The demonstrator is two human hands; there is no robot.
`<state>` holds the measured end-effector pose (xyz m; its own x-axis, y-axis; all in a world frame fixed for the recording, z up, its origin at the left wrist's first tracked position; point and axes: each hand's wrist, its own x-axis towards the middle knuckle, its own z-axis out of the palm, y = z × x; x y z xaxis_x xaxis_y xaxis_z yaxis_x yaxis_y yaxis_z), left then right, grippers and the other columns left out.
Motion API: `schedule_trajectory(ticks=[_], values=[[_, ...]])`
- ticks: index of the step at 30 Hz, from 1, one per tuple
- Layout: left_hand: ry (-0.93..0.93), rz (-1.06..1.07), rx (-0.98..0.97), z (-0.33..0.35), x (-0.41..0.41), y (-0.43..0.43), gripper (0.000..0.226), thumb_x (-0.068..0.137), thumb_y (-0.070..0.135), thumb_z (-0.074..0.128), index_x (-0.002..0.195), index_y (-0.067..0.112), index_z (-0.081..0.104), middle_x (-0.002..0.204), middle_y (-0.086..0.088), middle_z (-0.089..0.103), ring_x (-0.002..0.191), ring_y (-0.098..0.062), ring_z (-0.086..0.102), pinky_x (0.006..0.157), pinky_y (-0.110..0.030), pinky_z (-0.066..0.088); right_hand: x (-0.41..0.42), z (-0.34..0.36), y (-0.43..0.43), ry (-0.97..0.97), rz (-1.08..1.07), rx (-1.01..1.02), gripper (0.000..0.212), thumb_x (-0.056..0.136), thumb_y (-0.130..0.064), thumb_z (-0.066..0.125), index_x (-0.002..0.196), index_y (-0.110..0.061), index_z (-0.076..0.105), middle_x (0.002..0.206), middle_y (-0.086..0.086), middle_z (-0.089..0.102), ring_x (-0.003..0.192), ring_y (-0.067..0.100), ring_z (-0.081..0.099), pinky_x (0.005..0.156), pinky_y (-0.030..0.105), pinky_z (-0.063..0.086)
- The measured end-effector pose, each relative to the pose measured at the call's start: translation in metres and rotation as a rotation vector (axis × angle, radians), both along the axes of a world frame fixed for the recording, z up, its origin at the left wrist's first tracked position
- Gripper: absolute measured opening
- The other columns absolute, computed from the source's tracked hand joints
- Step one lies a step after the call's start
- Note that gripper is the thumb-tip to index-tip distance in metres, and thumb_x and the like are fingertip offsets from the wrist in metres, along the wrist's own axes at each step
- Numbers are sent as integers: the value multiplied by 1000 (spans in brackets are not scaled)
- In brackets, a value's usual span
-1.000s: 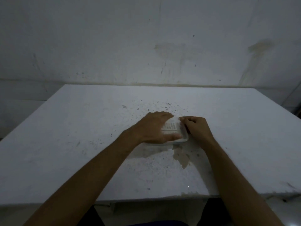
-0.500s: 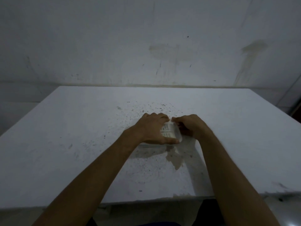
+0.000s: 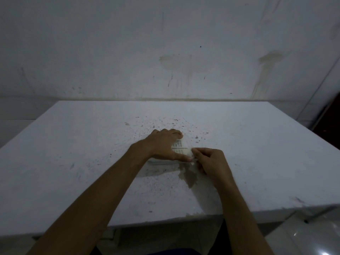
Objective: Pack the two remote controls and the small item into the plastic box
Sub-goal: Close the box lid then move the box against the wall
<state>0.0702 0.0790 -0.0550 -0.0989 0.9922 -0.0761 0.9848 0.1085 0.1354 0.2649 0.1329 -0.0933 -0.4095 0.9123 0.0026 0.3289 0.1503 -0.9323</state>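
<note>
Head view: left hand point(image 3: 161, 144) flat on the clear plastic box point(image 3: 181, 149) of white remotes; right hand point(image 3: 209, 162) fingertips pinch its near corner, likely pressing the lid shut next

My left hand point(image 3: 162, 145) presses flat on the plastic box point(image 3: 181, 149) on the tabletop point(image 3: 73, 153); my right hand point(image 3: 209, 162) pinches its near corner.
</note>
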Motion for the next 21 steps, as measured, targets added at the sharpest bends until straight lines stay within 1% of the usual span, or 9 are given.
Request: schedule_trajectory(ticks=[2,6,9,13,15,17,19,20,21], values=[[-7,4,1,1,0,0,115,70,93,50,159,25,28,168,6,24,148,-20,31,120,-47,24,-1,4,1,-20,-2,-3,26,98,-30,65,117,-15,77,67,-5,70,50,4,56,50,18,45],[-28,12,10,-1,-1,-1,117,67,95,51,159,26,30,168,7,25,148,-19,32,120,-47,25,-6,15,15,-18,9,-107,23,94,-26,70,112,-14,78,75,7,75,53,13,60,50,22,51],[-61,15,19,-3,-1,-2,112,68,92,54,157,27,32,166,7,30,146,-18,36,119,-47,27,-27,21,35,-14,21,-141,22,91,-28,73,101,-10,80,81,15,77,53,16,62,53,25,54],[-97,7,30,-3,-4,-1,108,68,91,56,154,27,36,160,7,39,137,-17,44,114,-45,32,-46,26,62,-29,39,-365,26,80,-24,83,86,0,76,75,14,70,62,24,61,65,35,51],[-106,11,28,-3,-3,1,110,68,91,57,154,28,35,160,8,38,138,-17,43,114,-46,32,-48,24,65,-26,21,-385,28,77,-27,86,82,-2,76,74,13,69,64,24,60,66,36,50],[-121,20,37,-4,-2,0,110,68,90,58,155,28,35,161,8,36,140,-17,41,115,-46,32,-44,18,53,-31,-36,-255,31,80,-36,84,87,-7,80,80,11,76,67,24,67,66,36,56],[-115,16,37,-3,-1,-2,109,69,88,60,155,28,34,164,8,33,144,-17,37,118,-44,29,-36,12,35,-36,-41,-79,34,88,-40,75,107,-12,80,100,9,79,84,21,73,79,37,62],[-103,9,30,-1,-1,-3,109,70,88,60,156,27,34,166,7,30,147,-17,35,119,-44,28,-31,11,26,-49,-16,-28,36,94,-38,69,117,-12,76,112,9,77,93,21,73,86,39,61],[-89,4,21,0,0,-4,110,70,88,59,157,27,33,167,7,27,149,-17,32,120,-44,26,-24,10,19,-74,25,-8,36,99,-35,62,125,-13,72,118,8,75,98,20,71,88,38,60]])
